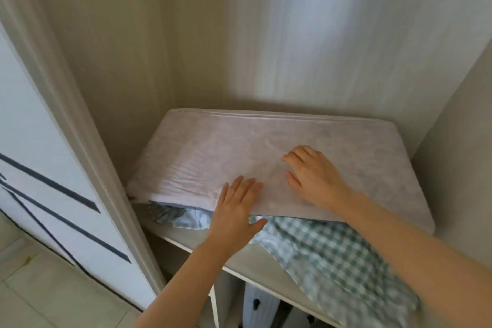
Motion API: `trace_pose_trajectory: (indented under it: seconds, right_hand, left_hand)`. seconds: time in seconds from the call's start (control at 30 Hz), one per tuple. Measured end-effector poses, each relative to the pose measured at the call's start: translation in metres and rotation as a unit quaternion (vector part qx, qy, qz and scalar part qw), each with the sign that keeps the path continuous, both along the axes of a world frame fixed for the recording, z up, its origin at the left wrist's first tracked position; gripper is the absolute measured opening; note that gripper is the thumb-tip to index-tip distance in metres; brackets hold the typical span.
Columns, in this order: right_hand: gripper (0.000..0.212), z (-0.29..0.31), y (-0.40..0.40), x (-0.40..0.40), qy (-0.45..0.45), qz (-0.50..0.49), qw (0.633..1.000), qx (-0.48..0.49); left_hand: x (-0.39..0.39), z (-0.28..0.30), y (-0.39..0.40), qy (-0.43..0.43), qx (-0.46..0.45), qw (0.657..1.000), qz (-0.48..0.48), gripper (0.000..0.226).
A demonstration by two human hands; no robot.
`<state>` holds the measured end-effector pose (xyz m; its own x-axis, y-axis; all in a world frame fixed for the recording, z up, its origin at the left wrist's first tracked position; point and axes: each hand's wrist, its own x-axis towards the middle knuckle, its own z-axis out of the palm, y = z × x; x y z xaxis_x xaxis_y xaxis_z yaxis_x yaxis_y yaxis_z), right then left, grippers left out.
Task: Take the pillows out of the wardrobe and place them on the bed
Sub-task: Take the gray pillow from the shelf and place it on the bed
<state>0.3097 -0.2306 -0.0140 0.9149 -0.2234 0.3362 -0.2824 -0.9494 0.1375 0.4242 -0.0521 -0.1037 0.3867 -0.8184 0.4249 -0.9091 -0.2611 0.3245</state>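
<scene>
Hands (235,210) (315,176) flat on pillow (226,146), long axis left-right across shelf (239,261)

1. The pillow (239,146), under the left fingers (239,186) and right fingers (295,154), is pale pinkish white with a faint mottled pattern.
2. The cloth (332,255), just behind the left fingers and nearer the viewer, is checked green and white. Its crumpled part left of them looks blue-grey and white.
3. The shelf (253,258), nearer than the fingers, is pale grey-beige.
4. The wall (292,34) beyond the fingertips is beige with vertical streaks, washed bluish white.
5. The door (40,194), far left of the left fingers, is white with dark grey slanted stripes.
6. The floor (40,287), below the door, is cream tile.
</scene>
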Motion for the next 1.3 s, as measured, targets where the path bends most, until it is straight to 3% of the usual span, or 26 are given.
trace_pose_trajectory:
  seconds: [0.13,0.27,0.4,0.9,1.07,1.3]
  right_hand:
    - [0.048,-0.028,0.004,-0.003,0.048,-0.019,0.998,0.040]
    - [0.079,-0.055,0.018,-0.012,0.066,-0.053,0.996,0.020]
    - [0.088,-0.062,0.020,-0.011,0.082,-0.085,0.993,-0.015]
    - [0.079,-0.016,-0.007,0.033,0.024,-0.152,0.986,-0.057]
    - [0.075,0.023,-0.019,0.033,-0.081,-0.136,0.984,-0.079]
    - [0.050,0.081,-0.021,0.015,-0.250,-0.087,0.956,-0.126]
  left_hand:
    - [0.014,-0.005,-0.015,-0.090,0.067,0.994,-0.009,0.089]
    - [0.032,-0.010,-0.025,-0.137,-0.005,0.990,-0.013,0.080]
    - [0.045,-0.013,-0.033,-0.180,-0.085,0.980,-0.018,0.066]
    - [0.085,0.052,-0.079,-0.264,-0.191,0.945,-0.023,0.040]
    - [0.082,0.098,-0.099,-0.284,-0.232,0.930,-0.002,0.030]
    - [0.066,0.172,-0.101,-0.329,-0.312,0.891,0.024,0.024]
